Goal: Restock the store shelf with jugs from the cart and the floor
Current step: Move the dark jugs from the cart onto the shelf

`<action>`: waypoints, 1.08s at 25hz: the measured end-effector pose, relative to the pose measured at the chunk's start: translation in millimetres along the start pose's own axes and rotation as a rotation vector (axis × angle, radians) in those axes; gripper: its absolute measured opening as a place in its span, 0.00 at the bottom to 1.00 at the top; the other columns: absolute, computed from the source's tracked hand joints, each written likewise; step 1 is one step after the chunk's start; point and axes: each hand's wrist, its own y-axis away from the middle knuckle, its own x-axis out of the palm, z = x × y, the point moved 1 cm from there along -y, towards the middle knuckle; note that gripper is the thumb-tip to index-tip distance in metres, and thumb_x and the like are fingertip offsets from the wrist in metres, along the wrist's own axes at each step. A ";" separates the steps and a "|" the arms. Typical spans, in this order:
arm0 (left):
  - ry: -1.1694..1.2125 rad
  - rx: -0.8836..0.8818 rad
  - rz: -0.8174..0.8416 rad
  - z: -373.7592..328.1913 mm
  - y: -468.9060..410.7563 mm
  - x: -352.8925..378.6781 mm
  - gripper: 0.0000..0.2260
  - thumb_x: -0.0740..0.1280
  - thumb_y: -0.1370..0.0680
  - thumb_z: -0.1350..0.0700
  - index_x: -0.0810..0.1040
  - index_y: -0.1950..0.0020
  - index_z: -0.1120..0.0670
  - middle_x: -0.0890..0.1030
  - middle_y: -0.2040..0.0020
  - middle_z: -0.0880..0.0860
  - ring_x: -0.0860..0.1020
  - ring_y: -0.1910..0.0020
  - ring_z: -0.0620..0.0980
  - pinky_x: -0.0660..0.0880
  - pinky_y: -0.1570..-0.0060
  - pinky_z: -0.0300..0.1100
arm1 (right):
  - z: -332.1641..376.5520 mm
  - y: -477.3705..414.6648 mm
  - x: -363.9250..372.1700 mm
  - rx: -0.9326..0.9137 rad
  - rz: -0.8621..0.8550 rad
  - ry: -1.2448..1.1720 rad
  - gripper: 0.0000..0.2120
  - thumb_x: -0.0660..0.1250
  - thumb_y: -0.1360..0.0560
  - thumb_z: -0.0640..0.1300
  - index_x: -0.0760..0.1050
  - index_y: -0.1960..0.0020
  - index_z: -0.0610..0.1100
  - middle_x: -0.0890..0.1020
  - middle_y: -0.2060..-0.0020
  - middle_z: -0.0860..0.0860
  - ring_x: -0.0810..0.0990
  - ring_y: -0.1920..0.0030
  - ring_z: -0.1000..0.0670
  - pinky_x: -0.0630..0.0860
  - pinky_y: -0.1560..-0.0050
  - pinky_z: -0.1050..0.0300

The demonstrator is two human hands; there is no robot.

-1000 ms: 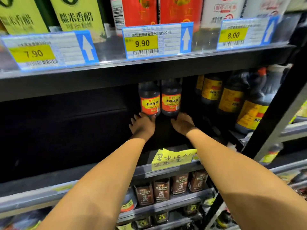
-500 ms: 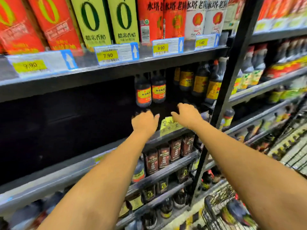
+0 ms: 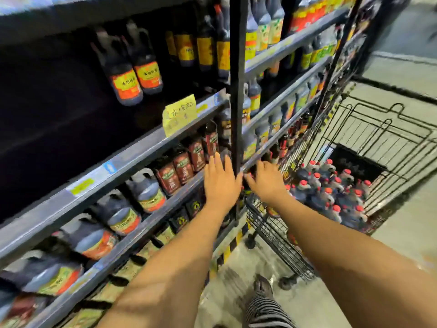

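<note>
- Two orange-labelled jugs (image 3: 126,79) are standing side by side on the shelf (image 3: 142,152); the dark stretch to their left is looking mostly unfilled.
- Many red-capped jugs (image 3: 331,190) are sitting packed together in the cart (image 3: 272,223), so most of the restocking is probably waiting to be done.
- The left grip (image 3: 221,183) is hovering flat-fingered and holding nothing, in front of the lower shelves.
- The right grip (image 3: 267,183), just beside it, is stretching loose fingers toward the cart, also carrying nothing.
- No jugs are showing on the floor in this blurred view.
</note>
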 end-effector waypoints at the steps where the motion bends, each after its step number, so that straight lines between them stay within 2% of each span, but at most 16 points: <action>1: 0.005 0.024 0.046 -11.6 6.7 18.6 0.31 0.53 0.19 0.42 0.53 0.23 0.59 0.52 0.23 0.62 0.52 0.23 0.60 0.51 0.25 0.54 | -18.0 12.8 12.0 0.047 0.030 0.001 0.25 0.59 0.23 0.56 0.67 0.37 0.36 0.74 0.41 0.37 0.71 0.40 0.37 0.69 0.41 0.45; 7: 0.040 0.112 0.291 -66.9 29.8 109.6 0.30 0.55 0.20 0.43 0.55 0.23 0.59 0.54 0.23 0.63 0.52 0.24 0.60 0.51 0.26 0.53 | -113.6 74.9 65.9 0.313 0.196 -0.047 0.26 0.60 0.23 0.56 0.66 0.35 0.38 0.73 0.39 0.37 0.70 0.39 0.37 0.70 0.40 0.44; 12: -0.025 0.223 0.521 -105.9 26.1 170.2 0.31 0.54 0.19 0.43 0.51 0.23 0.59 0.52 0.22 0.62 0.51 0.23 0.58 0.49 0.26 0.52 | -183.9 114.2 100.7 0.562 0.342 -0.073 0.29 0.60 0.24 0.58 0.64 0.32 0.39 0.70 0.36 0.38 0.67 0.35 0.37 0.67 0.37 0.45; 16: -0.013 0.318 0.710 -129.0 7.2 210.6 0.34 0.57 0.20 0.41 0.50 0.22 0.59 0.51 0.22 0.61 0.51 0.23 0.57 0.49 0.25 0.51 | -226.3 116.5 111.8 0.699 0.365 -0.139 0.34 0.64 0.26 0.59 0.62 0.29 0.39 0.69 0.34 0.38 0.67 0.34 0.38 0.64 0.34 0.46; 19: 0.048 0.350 0.841 -145.8 -12.4 242.5 0.38 0.62 0.23 0.40 0.50 0.22 0.58 0.51 0.22 0.60 0.52 0.23 0.56 0.51 0.26 0.50 | -256.1 106.0 114.6 0.782 0.295 -0.178 0.35 0.69 0.27 0.52 0.60 0.29 0.36 0.67 0.33 0.36 0.65 0.33 0.36 0.61 0.32 0.47; 22: 0.127 0.358 0.893 -164.8 -33.7 270.7 0.41 0.68 0.27 0.41 0.52 0.23 0.57 0.57 0.23 0.58 0.57 0.24 0.55 0.57 0.28 0.48 | -283.5 90.6 117.3 0.814 0.259 -0.191 0.35 0.72 0.29 0.48 0.61 0.30 0.33 0.69 0.35 0.36 0.67 0.35 0.36 0.62 0.31 0.47; 24: 0.254 0.270 0.929 -182.0 -47.2 290.1 0.42 0.74 0.30 0.44 0.58 0.24 0.57 0.66 0.27 0.58 0.66 0.29 0.57 0.65 0.33 0.48 | -302.6 77.8 120.5 0.820 0.310 -0.200 0.33 0.71 0.30 0.43 0.62 0.31 0.33 0.69 0.36 0.36 0.68 0.35 0.36 0.64 0.32 0.49; 27: 0.386 0.142 0.981 -207.0 -61.7 316.7 0.37 0.78 0.34 0.47 0.67 0.31 0.56 0.77 0.37 0.58 0.75 0.39 0.57 0.73 0.42 0.47 | -328.8 59.5 121.1 0.913 0.416 -0.259 0.24 0.67 0.27 0.38 0.64 0.35 0.33 0.76 0.42 0.35 0.73 0.41 0.35 0.70 0.43 0.48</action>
